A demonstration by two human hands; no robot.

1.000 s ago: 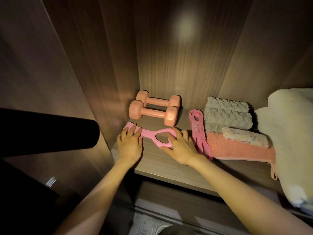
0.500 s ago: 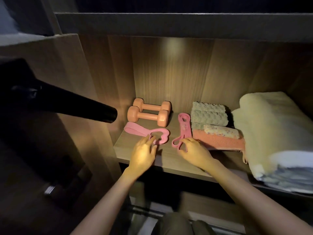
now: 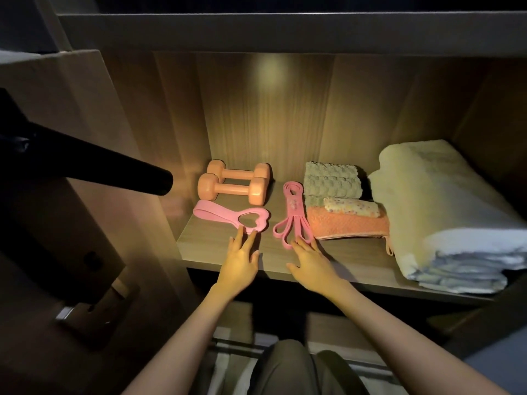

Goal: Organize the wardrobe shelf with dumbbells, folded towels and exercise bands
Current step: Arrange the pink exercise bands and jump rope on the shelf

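No readable text in your view. Looped pink exercise band point(image 3: 293, 212) on shelf point(image 3: 356, 258) carries small dark print mid-strap, too blurred to make out. No other labels, brands, numbers visible.

Wooden shelf point(image 3: 350, 259) — dumbbells point(image 3: 232, 185), bands point(image 3: 292, 215), towels point(image 3: 346, 220)

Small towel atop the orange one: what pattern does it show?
Cream with small coloured speckles, head view.

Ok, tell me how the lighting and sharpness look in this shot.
Head view: a warm glare spot on the back panel lights the dumbbells and both hands; edges fall into deep shadow; the black tube at left is a dark silhouette; wide-angle bending shows at the cream towel.
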